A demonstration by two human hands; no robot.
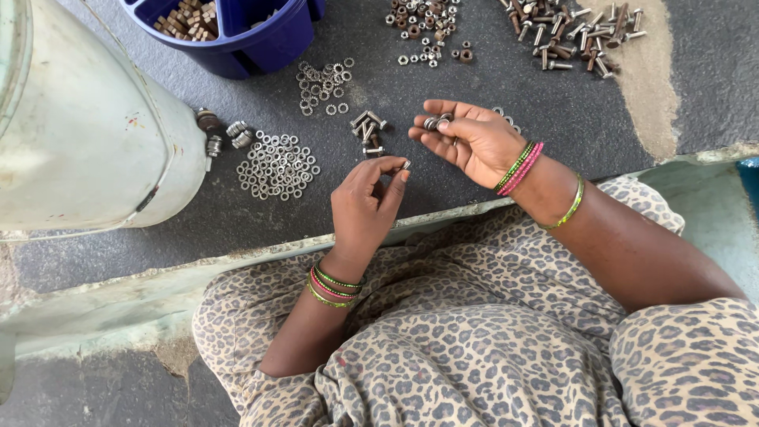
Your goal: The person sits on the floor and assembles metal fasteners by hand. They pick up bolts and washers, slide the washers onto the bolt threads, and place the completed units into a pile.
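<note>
I see the small metal piece [406, 164], a nut or washer by its look, pinched between the thumb and fingertips of the left hand [365, 207], which is raised above the near edge of the dark grey mat [506, 87] with its fingers curled together around the pinch. Just to the right of it, the right hand [473, 138] lies palm up with its fingers half curled, thumb pressed against the forefinger on a short bolt [435, 122] that already carries a ring or nut at its tip; the two hands are near but not touching. Both wrists wear green and pink bangles [518, 168]. On the mat just beyond the left hand lie a few assembled bolts [368, 130] in a loose cluster, and to their left a flat spread of shiny washers [277, 164]. A smaller scatter of washers [322, 83] lies further back, near the blue divided tub [261, 35] at the far edge, whose one compartment holds rusty brown pieces. Toward the middle of the far edge I see a heap of nuts [423, 28], and toward the far right corner a pile of bolts [573, 33], some bright, some rusted. A big white container [87, 134] lies on its side along the left edge, with a few threaded pieces [221, 133] just beside it. The person's lap in leopard-print cloth [490, 332] fills the near side.
</note>
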